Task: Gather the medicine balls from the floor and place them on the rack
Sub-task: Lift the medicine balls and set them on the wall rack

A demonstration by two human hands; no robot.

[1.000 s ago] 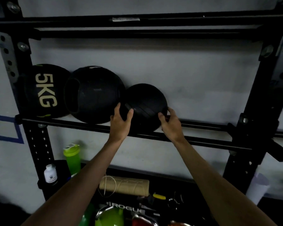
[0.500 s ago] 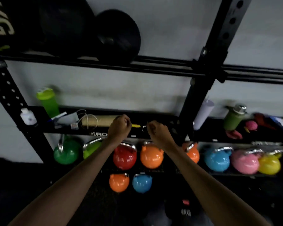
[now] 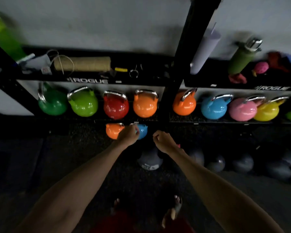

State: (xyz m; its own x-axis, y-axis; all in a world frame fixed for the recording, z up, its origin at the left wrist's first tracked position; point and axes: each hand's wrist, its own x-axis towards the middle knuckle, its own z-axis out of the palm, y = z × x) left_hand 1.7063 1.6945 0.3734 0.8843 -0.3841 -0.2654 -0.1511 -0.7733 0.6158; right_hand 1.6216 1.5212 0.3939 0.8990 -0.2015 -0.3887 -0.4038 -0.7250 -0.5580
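Several dark medicine balls lie on the black floor in front of the rack: one with a white label just below my hands, and others to the right. My left hand and my right hand hang side by side above the floor, both loosely curled with nothing in them. The black rack stands against the wall; its upper bar with the racked balls is out of view.
A row of coloured kettlebells fills the rack's low shelf, among them a red one. An orange kettlebell and a blue one sit on the floor by my left hand. The shelf above holds a twine spool and a green bottle.
My hands let go of the ball on the rack bar and dropped, curled, toward the floor. The view tilted down, and the floor balls came into sight.
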